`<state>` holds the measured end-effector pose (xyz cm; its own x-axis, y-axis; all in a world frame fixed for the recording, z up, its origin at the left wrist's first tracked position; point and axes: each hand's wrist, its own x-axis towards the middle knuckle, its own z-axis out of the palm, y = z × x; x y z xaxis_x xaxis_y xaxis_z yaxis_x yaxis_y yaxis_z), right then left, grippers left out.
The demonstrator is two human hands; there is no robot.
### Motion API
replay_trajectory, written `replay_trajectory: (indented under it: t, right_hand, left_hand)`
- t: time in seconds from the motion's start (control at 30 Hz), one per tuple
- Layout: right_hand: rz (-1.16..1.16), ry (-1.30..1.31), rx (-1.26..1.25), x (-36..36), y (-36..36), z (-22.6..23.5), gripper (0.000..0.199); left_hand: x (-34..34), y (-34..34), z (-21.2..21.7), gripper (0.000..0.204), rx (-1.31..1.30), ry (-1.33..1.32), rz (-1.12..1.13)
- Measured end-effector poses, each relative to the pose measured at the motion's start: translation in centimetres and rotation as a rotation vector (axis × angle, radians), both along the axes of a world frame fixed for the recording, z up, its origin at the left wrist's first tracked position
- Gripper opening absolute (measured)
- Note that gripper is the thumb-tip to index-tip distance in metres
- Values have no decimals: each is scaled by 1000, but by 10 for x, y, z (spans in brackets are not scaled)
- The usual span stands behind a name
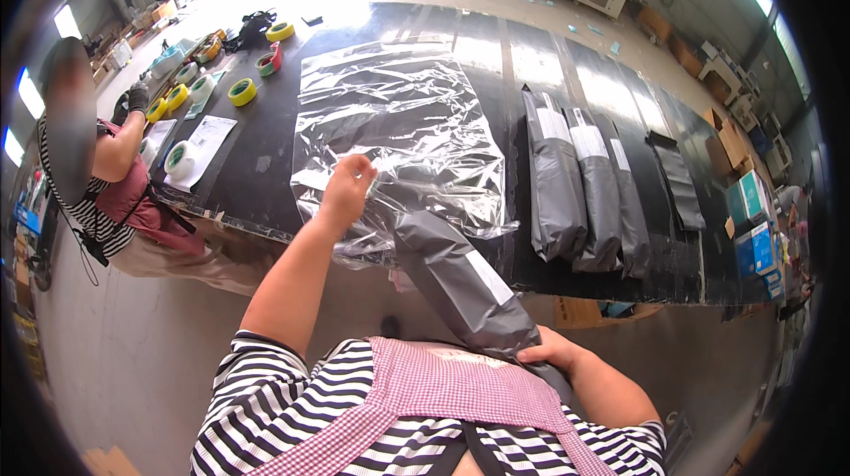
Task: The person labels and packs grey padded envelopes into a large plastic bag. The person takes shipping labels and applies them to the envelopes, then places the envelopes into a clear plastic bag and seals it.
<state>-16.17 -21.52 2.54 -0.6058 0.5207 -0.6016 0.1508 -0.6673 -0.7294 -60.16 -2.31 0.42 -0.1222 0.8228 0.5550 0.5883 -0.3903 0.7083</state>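
A long grey plastic mailing bag point(456, 277), packed full and carrying a white label, slants in front of my body. My right hand point(556, 348) grips its lower end against my apron. Its upper end rests at the table edge, beside a large sheet of clear plastic film point(398, 113) spread wrinkled over the table. My left hand point(347, 188) is over the near part of this film, fingers curled together in a pinch on its edge. Part of the film bunches beneath that hand and hangs at the table's edge.
Several filled grey bags point(553, 184) lie right of the film, with a flat grey bag point(675, 179) beyond them. Tape rolls point(242, 92) and paper sheets point(211, 144) are on the left. A co-worker point(115, 157) stands at the table's left end. Boxes point(757, 246) stand right.
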Motion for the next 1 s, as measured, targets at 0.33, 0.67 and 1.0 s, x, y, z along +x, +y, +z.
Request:
replay_trajectory:
  t: [0.33, 0.67, 1.0]
  right_hand:
    - [87, -818, 875, -38, 31, 69, 105]
    - [130, -590, 589, -65, 37, 50, 102]
    - [20, -276, 236, -67, 40, 16, 115]
  left_hand:
    - [22, -9, 28, 9, -513, -954, -435]
    - [102, -55, 57, 15, -318, 145, -479]
    - [6, -158, -37, 100, 42, 184, 100]
